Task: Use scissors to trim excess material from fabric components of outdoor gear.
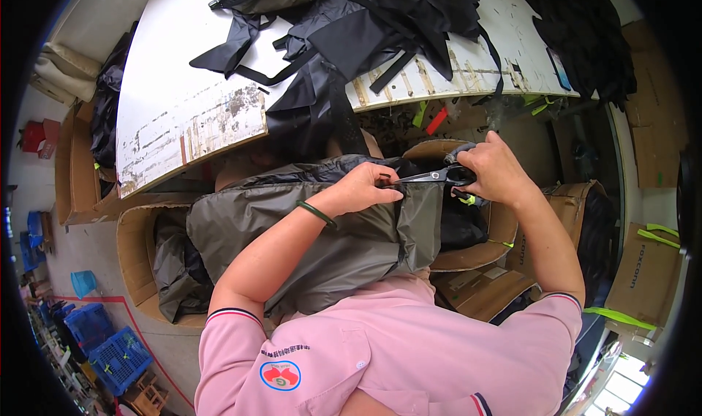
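Note:
A large piece of thin olive-grey fabric (285, 222) lies across my lap, with a black side showing along its far edge. My left hand (368, 188) pinches the fabric's edge between thumb and fingers, and a small dark bit shows at the fingertips. A green bangle (316, 213) is on that wrist. In my right hand (499, 169) is a pair of scissors (437, 175) with black handles. Their blades point left and reach to the fabric edge beside my left fingertips. Whether the blades are fully closed is hard to make out.
Ahead stands a worn white table (172, 87) with a heap of black fabric pieces (380, 28), some hanging over its edge. Cardboard boxes flank me: one at left (135, 270) holds grey fabric, another at right (468, 259) holds black fabric. Blue crates (121, 357) stand far left.

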The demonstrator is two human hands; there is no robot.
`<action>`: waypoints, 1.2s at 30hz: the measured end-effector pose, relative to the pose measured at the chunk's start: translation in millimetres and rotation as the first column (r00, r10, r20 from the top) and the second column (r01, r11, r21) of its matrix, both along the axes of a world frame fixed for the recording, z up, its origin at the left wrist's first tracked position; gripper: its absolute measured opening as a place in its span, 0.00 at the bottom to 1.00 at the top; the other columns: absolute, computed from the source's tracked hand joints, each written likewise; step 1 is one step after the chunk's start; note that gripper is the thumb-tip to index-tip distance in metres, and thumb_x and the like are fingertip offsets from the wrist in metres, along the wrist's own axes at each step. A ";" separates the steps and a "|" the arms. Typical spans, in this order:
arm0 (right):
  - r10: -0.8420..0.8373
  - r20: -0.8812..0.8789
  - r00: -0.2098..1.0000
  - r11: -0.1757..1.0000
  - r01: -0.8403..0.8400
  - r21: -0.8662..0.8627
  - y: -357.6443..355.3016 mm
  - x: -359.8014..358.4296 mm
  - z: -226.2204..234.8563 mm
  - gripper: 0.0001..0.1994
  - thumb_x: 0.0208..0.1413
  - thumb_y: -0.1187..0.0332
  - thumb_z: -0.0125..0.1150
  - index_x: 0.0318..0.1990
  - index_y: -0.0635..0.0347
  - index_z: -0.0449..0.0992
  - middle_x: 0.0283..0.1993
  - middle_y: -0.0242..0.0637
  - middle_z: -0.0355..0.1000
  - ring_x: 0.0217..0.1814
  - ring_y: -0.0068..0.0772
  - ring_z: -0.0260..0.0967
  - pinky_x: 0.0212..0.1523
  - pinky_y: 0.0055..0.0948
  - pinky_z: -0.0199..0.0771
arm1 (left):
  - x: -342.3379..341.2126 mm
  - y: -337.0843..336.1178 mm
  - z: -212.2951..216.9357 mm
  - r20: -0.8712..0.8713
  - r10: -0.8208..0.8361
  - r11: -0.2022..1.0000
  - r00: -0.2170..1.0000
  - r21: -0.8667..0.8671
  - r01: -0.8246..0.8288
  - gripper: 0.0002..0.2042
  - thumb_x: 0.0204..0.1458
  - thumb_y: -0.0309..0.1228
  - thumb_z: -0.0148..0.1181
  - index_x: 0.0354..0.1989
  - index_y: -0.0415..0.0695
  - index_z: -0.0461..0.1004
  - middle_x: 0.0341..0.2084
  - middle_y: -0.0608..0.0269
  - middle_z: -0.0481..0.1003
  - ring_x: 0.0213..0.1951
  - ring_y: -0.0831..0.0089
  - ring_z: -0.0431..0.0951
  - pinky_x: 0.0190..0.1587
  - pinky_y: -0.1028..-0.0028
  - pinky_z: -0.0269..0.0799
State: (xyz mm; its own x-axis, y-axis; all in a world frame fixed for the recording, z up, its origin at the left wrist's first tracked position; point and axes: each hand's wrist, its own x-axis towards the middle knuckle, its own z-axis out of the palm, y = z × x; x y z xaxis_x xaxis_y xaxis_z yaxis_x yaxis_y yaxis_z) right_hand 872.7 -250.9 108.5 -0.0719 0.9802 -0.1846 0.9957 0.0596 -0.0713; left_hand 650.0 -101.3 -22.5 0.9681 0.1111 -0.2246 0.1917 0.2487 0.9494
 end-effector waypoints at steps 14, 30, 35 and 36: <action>-0.053 -0.358 0.932 0.992 0.090 0.087 58.9 -70.7 -29.8 0.23 0.34 0.50 0.77 0.29 0.56 0.73 0.26 0.33 0.72 0.31 0.39 0.69 0.38 0.33 0.58 | -203.3 136.1 28.3 -0.172 0.357 0.652 0.918 0.750 -0.113 0.18 0.48 0.39 0.69 0.43 0.41 0.78 0.37 0.55 0.77 0.41 0.65 0.76 0.45 0.69 0.72; 0.105 -0.391 0.914 0.979 -0.164 -0.120 160.5 -163.7 -83.2 0.28 0.37 0.41 0.71 0.32 0.58 0.74 0.26 0.36 0.73 0.36 0.42 0.72 0.42 0.37 0.59 | -262.1 112.3 23.4 0.014 0.450 0.707 0.893 0.606 -0.365 0.15 0.45 0.33 0.72 0.38 0.39 0.77 0.33 0.64 0.76 0.38 0.74 0.74 0.42 0.75 0.69; 0.115 -0.433 0.894 0.980 -0.174 -0.100 163.6 -175.9 -87.2 0.28 0.38 0.43 0.72 0.32 0.59 0.74 0.26 0.40 0.72 0.36 0.45 0.71 0.43 0.37 0.59 | -264.1 111.6 22.4 0.026 0.455 0.698 0.890 0.610 -0.375 0.15 0.45 0.32 0.72 0.38 0.39 0.77 0.33 0.64 0.76 0.37 0.75 0.74 0.41 0.75 0.69; 0.111 -0.442 0.890 0.977 -0.179 -0.114 164.1 -176.9 -87.0 0.28 0.38 0.43 0.72 0.32 0.60 0.74 0.26 0.42 0.72 0.35 0.47 0.71 0.43 0.37 0.59 | -264.3 111.5 21.7 0.032 0.457 0.692 0.889 0.615 -0.378 0.14 0.45 0.32 0.72 0.38 0.39 0.77 0.33 0.64 0.76 0.36 0.75 0.73 0.41 0.76 0.69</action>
State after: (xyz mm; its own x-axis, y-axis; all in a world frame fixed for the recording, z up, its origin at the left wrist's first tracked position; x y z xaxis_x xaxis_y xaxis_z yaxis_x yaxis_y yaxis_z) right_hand 695.8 -86.8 21.5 -0.3164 0.9166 -0.2443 0.8455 0.1558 -0.5107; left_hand 385.7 10.2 -0.8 0.7606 0.6446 -0.0778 0.3221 -0.2706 0.9072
